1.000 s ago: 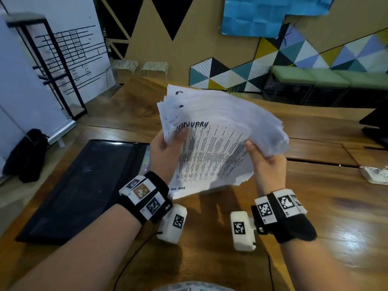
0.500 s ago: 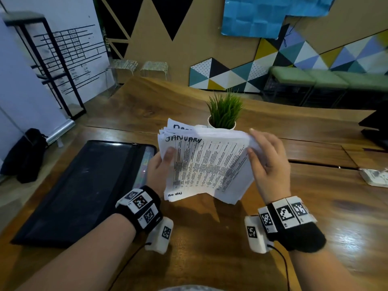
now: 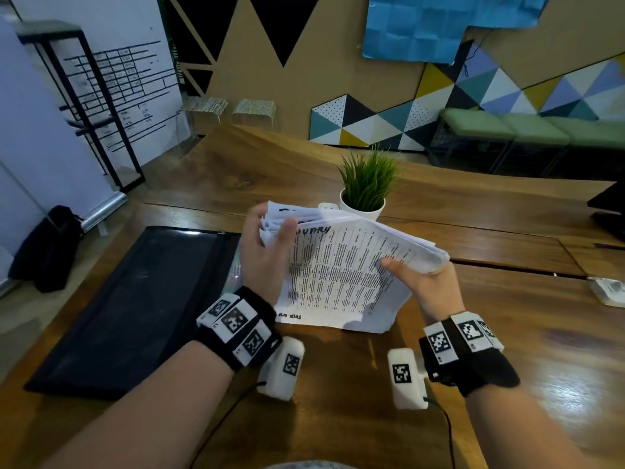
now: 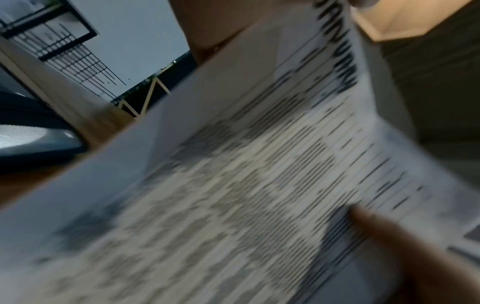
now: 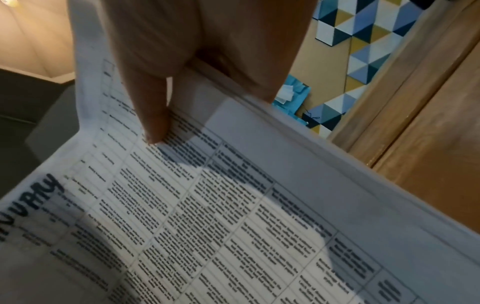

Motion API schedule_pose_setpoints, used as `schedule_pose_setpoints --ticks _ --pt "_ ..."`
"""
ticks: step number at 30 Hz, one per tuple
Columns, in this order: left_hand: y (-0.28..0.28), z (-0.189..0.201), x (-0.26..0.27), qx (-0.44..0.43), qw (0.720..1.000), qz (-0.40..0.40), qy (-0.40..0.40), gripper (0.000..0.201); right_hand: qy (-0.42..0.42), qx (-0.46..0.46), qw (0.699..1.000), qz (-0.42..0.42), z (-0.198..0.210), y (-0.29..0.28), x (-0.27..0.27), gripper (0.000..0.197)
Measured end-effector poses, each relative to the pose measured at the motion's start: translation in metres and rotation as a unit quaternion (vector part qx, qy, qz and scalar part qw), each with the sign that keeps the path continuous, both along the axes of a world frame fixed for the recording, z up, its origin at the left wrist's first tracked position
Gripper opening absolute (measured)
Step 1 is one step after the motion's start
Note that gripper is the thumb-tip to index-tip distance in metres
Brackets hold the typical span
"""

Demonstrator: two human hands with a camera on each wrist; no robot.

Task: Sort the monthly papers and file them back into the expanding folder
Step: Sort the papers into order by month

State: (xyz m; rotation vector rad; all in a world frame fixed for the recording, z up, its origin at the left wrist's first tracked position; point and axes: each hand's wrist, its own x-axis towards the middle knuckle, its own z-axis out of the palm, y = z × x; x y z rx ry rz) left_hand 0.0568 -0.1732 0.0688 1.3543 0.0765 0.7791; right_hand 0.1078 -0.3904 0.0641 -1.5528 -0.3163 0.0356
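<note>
The stack of papers (image 3: 341, 265) is held in the air over the middle of the wooden bench (image 3: 507, 333), tilted, with its lower edge close to the bench top. Its top sheet is a printed table with a hand-lettered heading partly covered by a thumb; the visible letters read "UARY". The left hand (image 3: 267, 255) grips the stack's upper left corner, thumb pressed on the top sheet and fingers curled behind the fanned sheet edges. The right hand (image 3: 422, 282) holds the right edge, thumb lying flat across the print; in the right wrist view the thumb tip presses on the table lines while the other fingers are hidden under the stack. The left wrist view is blurred and shows mostly the sheet. The black expanding folder (image 3: 135, 299) lies flat on the bench at its left edge, just beside the left hand. A small potted plant (image 3: 367, 184) in a white pot stands beyond the papers, toward the far edge.
</note>
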Motion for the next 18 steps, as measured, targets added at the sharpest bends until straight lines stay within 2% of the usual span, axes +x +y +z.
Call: schedule_pose_setpoints --ticks 2,4,6,7,9,12,14,16,18 --pt "-0.006 0.014 0.005 0.022 0.997 0.073 0.005 0.030 0.001 0.015 1.000 -0.003 -0.001 0.002 -0.002 0.026" --pt "-0.012 0.023 0.011 -0.034 0.995 0.086 0.022 0.009 0.000 0.029 1.000 -0.002 -0.002 0.003 -0.003 0.027" --pt "-0.011 0.022 0.016 -0.051 0.992 0.110 0.037 0.021 0.006 0.038 0.999 -0.002 -0.002 0.004 -0.002 0.026" --pt "-0.010 0.021 0.016 -0.055 0.992 0.114 0.027 0.020 0.013 0.041 0.999 -0.008 -0.003 0.004 -0.001 0.024" --pt "-0.004 0.018 0.012 -0.036 0.997 0.064 -0.017 0.011 0.028 0.048 0.998 -0.025 -0.003 0.004 0.001 0.021" --pt "0.009 -0.008 0.003 0.065 0.994 -0.086 -0.031 0.073 0.044 0.059 0.996 -0.046 -0.003 0.003 0.006 0.016" --pt "0.015 -0.031 0.001 0.086 0.986 -0.145 0.012 0.098 0.058 0.058 0.995 -0.056 -0.003 0.003 0.010 0.013" --pt "0.019 -0.047 0.005 0.100 0.983 -0.133 0.080 0.096 0.066 0.052 0.995 -0.060 -0.004 0.004 0.013 0.015" --pt "0.019 -0.048 0.010 0.112 0.974 -0.124 0.151 0.076 0.072 0.053 0.993 -0.071 -0.004 0.006 0.016 0.015"
